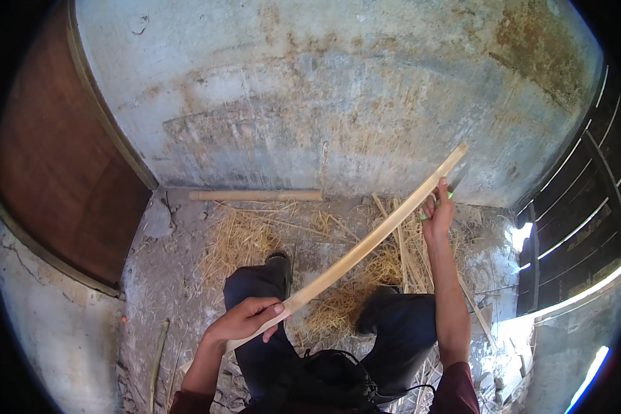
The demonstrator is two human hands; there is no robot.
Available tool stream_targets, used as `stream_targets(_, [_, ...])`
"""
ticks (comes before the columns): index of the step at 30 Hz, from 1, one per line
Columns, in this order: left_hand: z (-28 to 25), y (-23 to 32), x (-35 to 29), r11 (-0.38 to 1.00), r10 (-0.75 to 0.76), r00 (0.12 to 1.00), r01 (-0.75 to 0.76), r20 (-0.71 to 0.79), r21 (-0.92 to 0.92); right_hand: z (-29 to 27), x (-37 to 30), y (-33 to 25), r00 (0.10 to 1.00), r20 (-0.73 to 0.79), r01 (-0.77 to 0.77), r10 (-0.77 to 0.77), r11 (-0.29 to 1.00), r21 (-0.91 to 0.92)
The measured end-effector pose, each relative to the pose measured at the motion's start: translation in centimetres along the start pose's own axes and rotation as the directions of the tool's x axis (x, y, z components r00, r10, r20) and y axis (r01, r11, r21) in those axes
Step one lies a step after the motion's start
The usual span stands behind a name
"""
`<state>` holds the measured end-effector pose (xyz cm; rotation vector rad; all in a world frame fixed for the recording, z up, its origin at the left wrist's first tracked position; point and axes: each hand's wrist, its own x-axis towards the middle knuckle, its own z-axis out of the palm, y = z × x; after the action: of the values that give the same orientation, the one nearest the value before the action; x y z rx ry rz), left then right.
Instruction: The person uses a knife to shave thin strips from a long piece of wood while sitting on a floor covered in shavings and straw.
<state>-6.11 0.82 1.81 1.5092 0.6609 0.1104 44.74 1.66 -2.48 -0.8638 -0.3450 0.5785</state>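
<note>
A long, pale bamboo strip (366, 245) slants across in front of me, its near end low at the left and its far end up at the right. My left hand (252, 319) grips it near the lower end, thumb on top, and a short tail runs on past the palm. At the upper part, my right hand (440, 212) is closed round a knife (458, 175) with a green handle. The grey blade points up and away beside the strip. One right fingertip is at the strip's edge; whether it presses on it I cannot tell.
Straw-like shavings (245, 238) cover the dirt floor between and beyond my legs. A bamboo pole (255, 196) lies along the stained wall (310, 124). Thin sticks (410, 255) lie at the right. A brown door (62, 145) stands left, dark slats (579, 214) right. A black cable (366, 372) crosses my lap.
</note>
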Motion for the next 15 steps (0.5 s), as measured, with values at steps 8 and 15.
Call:
stream_targets(8, [-0.2,1.5,3.2,0.987,0.129,0.973,-0.144,-0.189,-0.066,1.8,-2.3,-0.1,0.996,0.089,0.012,0.003,0.985,-0.170])
stream_targets(15, [-1.1,2.0,2.6,0.982,0.166,0.934,-0.186,-0.318,-0.034,1.8,-2.9,0.3,0.973,0.227,0.023,0.048,0.953,-0.302])
